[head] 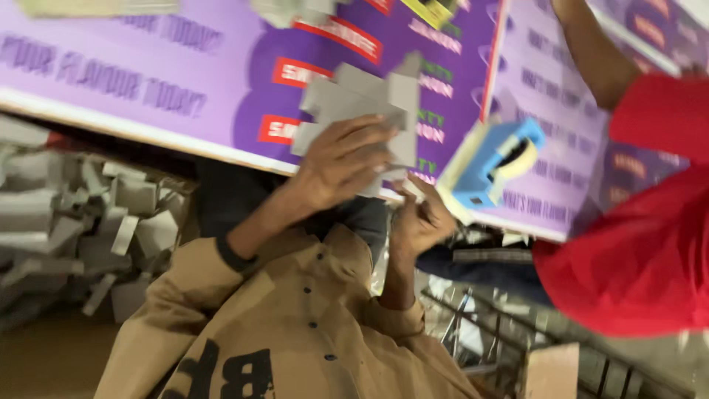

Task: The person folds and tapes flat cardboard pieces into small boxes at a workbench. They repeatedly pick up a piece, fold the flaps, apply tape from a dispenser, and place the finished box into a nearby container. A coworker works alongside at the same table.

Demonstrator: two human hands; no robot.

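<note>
A stack of grey card pieces point(369, 103) is gripped in the left hand point(343, 159) at the centre of the frame, pressed against the purple printed board point(185, 81). The right hand point(421, 218), just below and right of it, is curled closed; what is pinched there cannot be told. A blue tape dispenser point(495, 162) lies right of centre on the board. A heap of grey offcuts point(96, 214) is seen at lower left. A red-sleeved co-worker point(642, 222) occupies the right edge. The pieces are not yet fixed down.

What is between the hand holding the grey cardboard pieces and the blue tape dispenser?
In the head view, the right hand lies between the left hand and the blue tape dispenser.
</note>
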